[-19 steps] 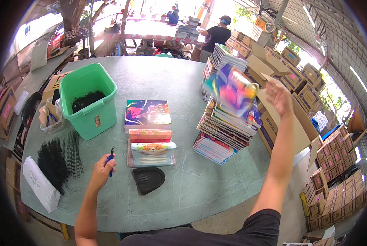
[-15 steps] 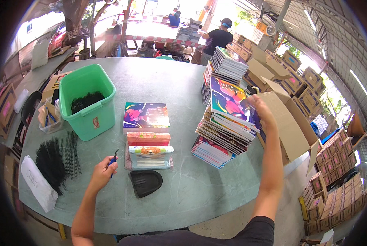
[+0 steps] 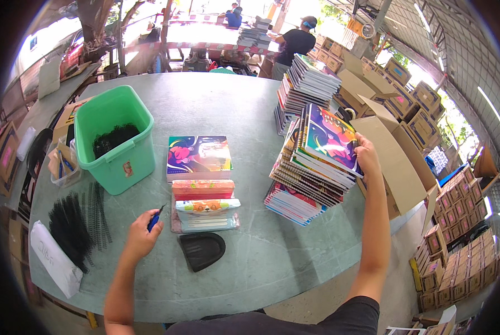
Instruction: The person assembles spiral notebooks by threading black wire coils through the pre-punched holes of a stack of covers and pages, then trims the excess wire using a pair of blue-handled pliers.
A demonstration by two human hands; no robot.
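Observation:
My left hand (image 3: 143, 234) is closed around a small blue-handled tool (image 3: 154, 219) with a thin dark tip, above the table. My right hand (image 3: 366, 155) grips the right edge of the top notebooks (image 3: 335, 137) on a tall stack; the uppermost has a colourful purple and blue cover. Its thumb is partly hidden. Below them lie spiral-bound notebooks (image 3: 303, 176) and white-edged books (image 3: 292, 205). In the middle sit a neat pile of books with the same cover (image 3: 198, 156), a red pack (image 3: 203, 188), a pale pack with an animal print (image 3: 207, 207) and a black rounded pad (image 3: 202, 251).
A green bin (image 3: 121, 164) of black coils stands at left, with loose black spiral coils (image 3: 71, 226) and a white wrapped bundle (image 3: 54, 259) nearer. Behind the stack rises another book stack (image 3: 308, 84). Open cardboard boxes (image 3: 389, 162) stand at right; a person (image 3: 297, 47) works beyond.
My right hand has closed on the edge of the top notebooks, which have turned and shifted slightly right. My left hand still holds the blue-handled tool, now tilted more to the right.

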